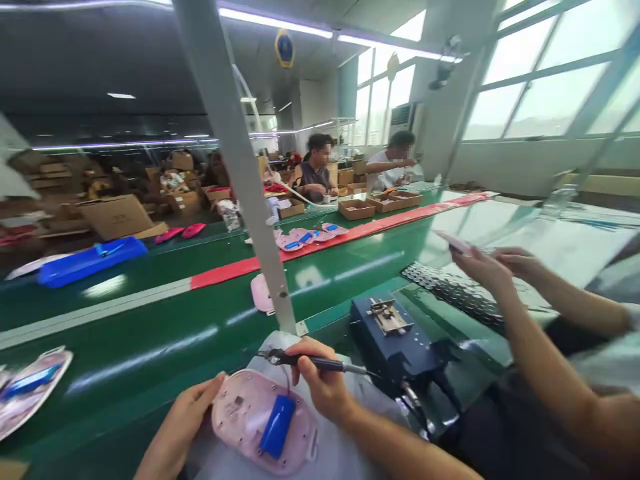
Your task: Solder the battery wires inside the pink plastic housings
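My left hand grips the left edge of a pink plastic shell, thumb near its upper rim. Inside the shell lies a blue wrapped battery pack, and a thin wire rises from it towards my right hand. In my right hand is a soldering iron, held like a pen, its tip pointing left above the shell's upper edge. A cord leaves its back end to the right. Whether the fingers also hold the wire I cannot tell. Pale sheeting lies beneath the shell.
Right of my hands stands a dark blue box with a metal holder on top. A co-worker's hands hold a flat piece farther right. A grey post rises ahead. Pink shells, a blue tray and cardboard boxes lie beyond.
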The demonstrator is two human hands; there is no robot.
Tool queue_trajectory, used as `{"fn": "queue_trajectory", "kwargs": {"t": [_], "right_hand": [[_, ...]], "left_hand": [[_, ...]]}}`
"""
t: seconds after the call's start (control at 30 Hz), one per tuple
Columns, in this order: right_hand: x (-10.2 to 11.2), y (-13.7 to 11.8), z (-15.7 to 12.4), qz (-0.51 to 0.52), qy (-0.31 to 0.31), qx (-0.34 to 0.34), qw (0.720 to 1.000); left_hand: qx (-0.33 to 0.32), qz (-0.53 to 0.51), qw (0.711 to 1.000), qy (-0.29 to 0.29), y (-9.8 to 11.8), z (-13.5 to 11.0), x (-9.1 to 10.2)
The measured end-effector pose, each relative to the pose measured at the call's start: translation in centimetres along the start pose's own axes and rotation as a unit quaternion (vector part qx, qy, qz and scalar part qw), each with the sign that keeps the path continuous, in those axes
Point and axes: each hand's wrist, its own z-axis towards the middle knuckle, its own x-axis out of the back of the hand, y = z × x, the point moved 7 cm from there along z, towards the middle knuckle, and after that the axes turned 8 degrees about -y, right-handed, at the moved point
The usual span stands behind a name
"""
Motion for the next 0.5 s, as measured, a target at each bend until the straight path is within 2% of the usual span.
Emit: {"fn": "queue_trajectory", "kwargs": {"t": [0.1,0.23,0.33,0.43,0.5], "right_hand": [[-0.9,0.6,-1.2,0.050,-0.046,-0.038,0.997],[-1.5,2.0,-2.2,0.087,-0.086,-0.080,0.989],[-1.5,2.6,-2.3,0.081,-0.077,-0.102,0.989],[-1.4,1.7,-2.0,0.036,-0.057,-0.102,0.993],[-1.6,1.2,-1.6,-0.015,-0.052,-0.100,0.994]], "left_hand": [[-0.044,-0.029,0.998,-0.022,-0.2,0.7,-0.4],[-0.078,-0.019,0.997,0.005,-1.4,1.6,-0.1],[-0.086,0.010,0.996,0.014,-1.4,1.2,0.2],[-0.084,0.036,0.996,0.022,-1.0,0.4,0.0],[-0.078,0.050,0.994,0.059,-1.1,1.2,-0.6]]}}
